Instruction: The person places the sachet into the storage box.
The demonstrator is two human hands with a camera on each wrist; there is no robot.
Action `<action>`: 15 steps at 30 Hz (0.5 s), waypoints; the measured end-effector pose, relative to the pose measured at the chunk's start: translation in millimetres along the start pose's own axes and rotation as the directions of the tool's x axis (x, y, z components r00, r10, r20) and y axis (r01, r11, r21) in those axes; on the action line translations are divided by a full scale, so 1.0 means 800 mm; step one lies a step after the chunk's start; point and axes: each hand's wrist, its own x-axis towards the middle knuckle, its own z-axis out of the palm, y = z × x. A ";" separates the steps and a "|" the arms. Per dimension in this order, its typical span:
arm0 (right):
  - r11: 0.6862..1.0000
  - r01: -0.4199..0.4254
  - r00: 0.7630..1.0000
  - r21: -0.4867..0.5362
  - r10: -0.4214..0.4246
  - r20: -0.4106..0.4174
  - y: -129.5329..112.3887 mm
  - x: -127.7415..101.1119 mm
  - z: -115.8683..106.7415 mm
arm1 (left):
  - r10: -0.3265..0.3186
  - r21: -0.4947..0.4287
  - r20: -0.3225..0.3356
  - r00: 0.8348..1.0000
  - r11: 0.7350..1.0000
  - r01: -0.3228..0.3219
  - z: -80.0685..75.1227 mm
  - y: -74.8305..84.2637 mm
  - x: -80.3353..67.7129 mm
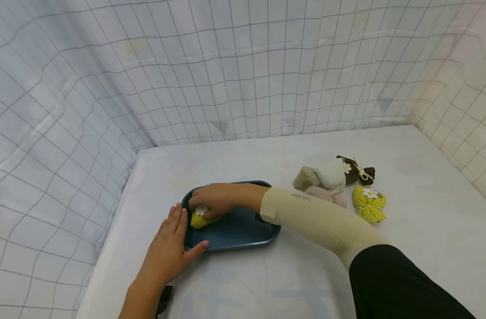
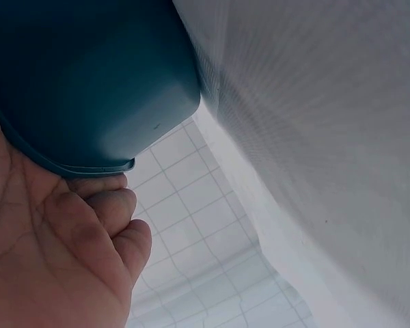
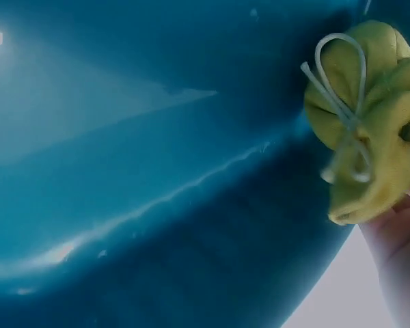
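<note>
Right hand grips yellow pouch beneath it.

Head view: white, grid-lined cloth hung across the top of the frame and down both sides; creased at upper left, tinted pinkish at upper right. Dull grey patches low on the back stretch. White tabletop spread across middle and lower frame.

Right of centre, clustered: beige pouch touching white pouch; dark brown pouch against the white one, tied with pale cord. Small white flower near their join. Pink pouch below, partly hidden. Just beneath the brown: yellow pouch, topped by white daisy.

Left wrist view: same gridded cloth at lower centre.
</note>
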 end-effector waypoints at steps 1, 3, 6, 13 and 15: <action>1.000 -0.004 1.000 -0.001 0.004 0.000 -0.001 0.002 0.001 | 0.002 -0.001 -0.002 1.000 1.000 -0.002 0.000 0.000 0.000; 1.000 -0.014 1.000 -0.002 0.014 0.005 -0.001 0.004 0.002 | 0.006 -0.003 -0.005 1.000 1.000 -0.006 0.000 0.000 0.000; 1.000 -0.020 1.000 0.012 0.020 0.008 -0.001 0.002 0.000 | 0.012 -0.001 -0.012 1.000 1.000 -0.012 0.000 0.000 0.000; 0.991 -0.015 0.998 0.132 0.023 -0.055 -0.001 -0.026 -0.027 | 0.009 0.003 -0.014 1.000 1.000 -0.009 0.000 0.000 0.000; 0.987 -0.009 0.996 0.158 0.023 -0.086 -0.001 -0.039 -0.037 | 0.003 0.008 -0.011 1.000 1.000 -0.003 0.000 0.000 0.000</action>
